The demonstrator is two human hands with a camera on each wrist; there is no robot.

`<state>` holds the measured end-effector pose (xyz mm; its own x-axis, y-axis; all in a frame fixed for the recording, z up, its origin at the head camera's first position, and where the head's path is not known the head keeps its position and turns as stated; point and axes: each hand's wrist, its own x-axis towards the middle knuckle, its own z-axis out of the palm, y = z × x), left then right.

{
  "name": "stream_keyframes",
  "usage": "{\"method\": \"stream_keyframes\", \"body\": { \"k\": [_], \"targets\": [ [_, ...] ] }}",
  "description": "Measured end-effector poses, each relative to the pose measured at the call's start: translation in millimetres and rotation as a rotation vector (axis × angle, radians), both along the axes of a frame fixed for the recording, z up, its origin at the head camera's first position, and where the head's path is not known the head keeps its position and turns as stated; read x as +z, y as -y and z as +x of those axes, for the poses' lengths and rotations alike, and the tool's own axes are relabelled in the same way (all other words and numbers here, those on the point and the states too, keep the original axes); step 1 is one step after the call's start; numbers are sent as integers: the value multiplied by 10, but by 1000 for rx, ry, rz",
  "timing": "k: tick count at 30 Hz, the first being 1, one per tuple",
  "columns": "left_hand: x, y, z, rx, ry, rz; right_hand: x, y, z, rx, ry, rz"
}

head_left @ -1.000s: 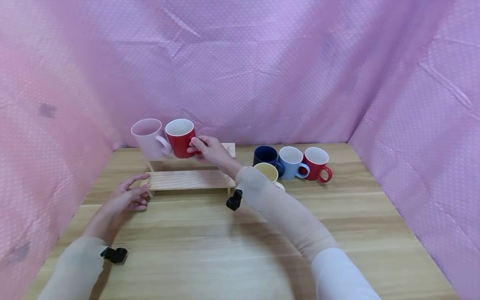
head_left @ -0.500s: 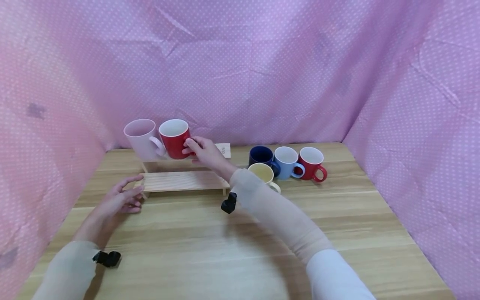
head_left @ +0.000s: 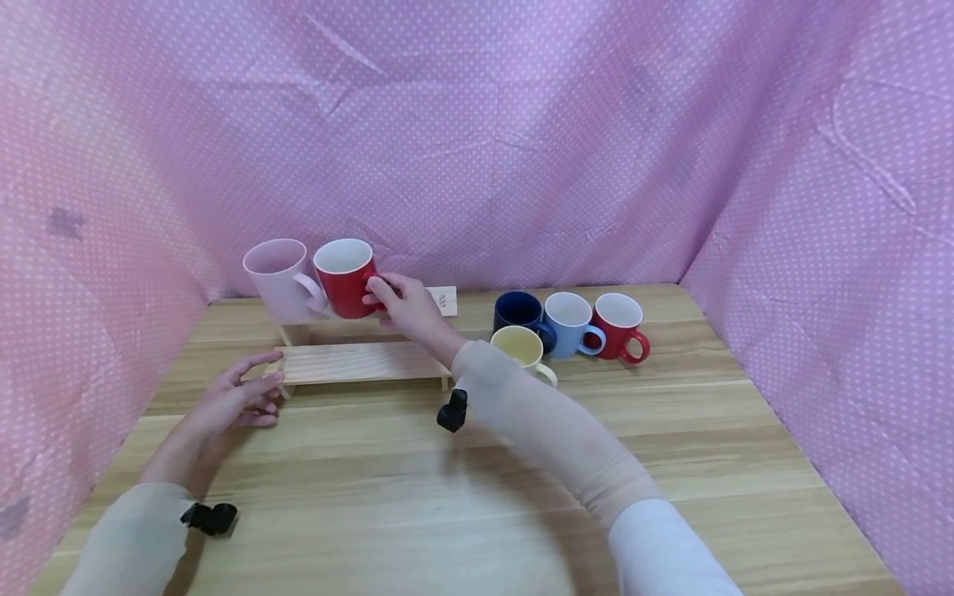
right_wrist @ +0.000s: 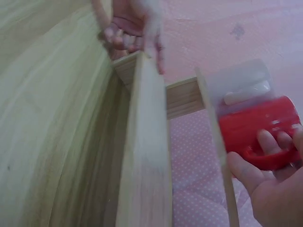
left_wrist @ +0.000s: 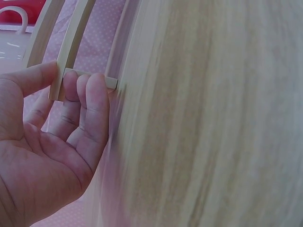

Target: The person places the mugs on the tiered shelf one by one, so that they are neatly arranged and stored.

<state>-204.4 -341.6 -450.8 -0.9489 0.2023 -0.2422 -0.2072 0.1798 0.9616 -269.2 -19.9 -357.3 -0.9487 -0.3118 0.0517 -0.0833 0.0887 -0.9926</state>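
Note:
My right hand (head_left: 419, 313) holds a red mug (head_left: 343, 287) with a white inside by its handle. The mug stands upright at the upper tier of a two-tier wooden rack (head_left: 358, 362), right beside a pale pink mug (head_left: 277, 285) whose handle faces it. In the right wrist view, my fingers hook through the handle of the red mug (right_wrist: 255, 124). At the rack's left end, my left hand (head_left: 233, 399) grips the lower tier. The left wrist view has its thumb and curled fingers around the end of the rack (left_wrist: 71, 47).
To the right of the rack a dark blue mug (head_left: 519, 310), a light blue mug (head_left: 564, 337) and another red mug (head_left: 609, 337) stand in a row. A yellow mug (head_left: 514, 344) sits before them, partly behind my right forearm. Pink dotted cloth (head_left: 477, 165) surrounds the wooden table (head_left: 387, 497).
The head view has turned slightly, so everything appears a little further left. Both hands keep their holds, and the red mug stays beside the pink one.

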Motion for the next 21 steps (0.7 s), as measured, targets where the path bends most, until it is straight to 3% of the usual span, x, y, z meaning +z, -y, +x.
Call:
{"method": "stream_keyframes", "body": {
  "k": [6, 13, 21],
  "targets": [
    [-2, -7, 12, 3, -5, -11, -42, 13, 24, -57, -31, -19],
    [-47, -46, -15, -18, -6, -15, -86, -184, 52, -112, -77, -6],
    [-27, 16, -20, -9, -15, -26, 53, -584, 121, -2, -119, 85]
  ]
}}
